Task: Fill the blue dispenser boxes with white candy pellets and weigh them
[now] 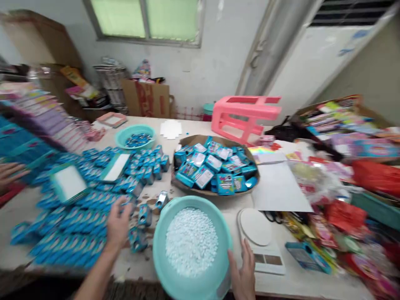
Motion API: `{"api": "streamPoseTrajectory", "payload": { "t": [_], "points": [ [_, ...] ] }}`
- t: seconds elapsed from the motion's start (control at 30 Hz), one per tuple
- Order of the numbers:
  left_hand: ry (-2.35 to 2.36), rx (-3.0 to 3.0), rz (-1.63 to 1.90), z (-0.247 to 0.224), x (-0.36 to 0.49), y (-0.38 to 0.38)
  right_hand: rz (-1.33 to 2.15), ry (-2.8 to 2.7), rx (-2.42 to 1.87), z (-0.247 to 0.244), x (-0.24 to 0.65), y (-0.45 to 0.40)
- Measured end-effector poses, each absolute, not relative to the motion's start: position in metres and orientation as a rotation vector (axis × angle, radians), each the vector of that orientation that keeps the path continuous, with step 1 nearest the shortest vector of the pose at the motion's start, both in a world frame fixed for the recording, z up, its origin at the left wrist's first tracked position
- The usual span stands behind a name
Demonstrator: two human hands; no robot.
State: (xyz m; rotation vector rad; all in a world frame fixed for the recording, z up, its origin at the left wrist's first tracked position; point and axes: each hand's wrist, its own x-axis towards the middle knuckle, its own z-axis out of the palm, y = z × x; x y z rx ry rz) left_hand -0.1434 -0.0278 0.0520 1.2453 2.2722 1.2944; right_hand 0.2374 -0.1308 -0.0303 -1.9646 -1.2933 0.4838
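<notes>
My left hand (118,225) reaches over the right side of several rows of small blue boxes (84,225), its fingers apart and nothing seen in them. A few of these boxes, one of them a blue box (144,214) with its top open, stand just to the right of that hand. At the near edge, a turquoise basin (158,250) holds many small white pieces (191,241). My right hand (243,271) is at the basin's right rim, thumb against it and fingers spread toward a white scale (256,227).
Behind the basin, a carton (215,192) is heaped with blue packs. A smaller turquoise bowl (134,130) and a pink stool (246,109) lie farther back. Colourful packaging (328,233) crowds the right side. Another person's hand (11,175) shows at the left edge.
</notes>
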Motion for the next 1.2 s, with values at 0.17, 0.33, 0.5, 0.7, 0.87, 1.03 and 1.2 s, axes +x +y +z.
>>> {"api": "streamPoseTrajectory", "payload": {
  "t": [0.17, 0.33, 0.5, 0.7, 0.87, 1.03, 1.2],
  "points": [
    [2.169, 1.341, 1.313, 0.008, -0.129, -0.135, 0.402, -1.422, -1.978, -0.025, 0.196, -0.121],
    [2.232, 1.601, 1.109, -0.008, -0.134, -0.188, 0.272, -1.536, -1.980, -0.024, 0.189, -0.124],
    [2.403, 1.378, 0.907, -0.031, -0.136, -0.177, 0.230, -1.579, -2.005, -0.026, 0.189, -0.126],
    [2.348, 1.141, 0.767, -0.051, -0.132, -0.127, 0.168, -1.599, -2.040, -0.031, 0.187, -0.125],
    [2.355, 1.145, 0.789, -0.058, -0.154, -0.101, 0.140, -1.617, -2.035, -0.032, 0.186, -0.124],
    [2.177, 1.272, 0.806, -0.057, -0.172, -0.075, 0.179, -1.613, -2.072, -0.030, 0.187, -0.124],
    [2.226, 1.437, 0.756, -0.039, -0.172, -0.109, 0.197, -1.562, -2.090, -0.040, 0.187, -0.123]
  ]
}}
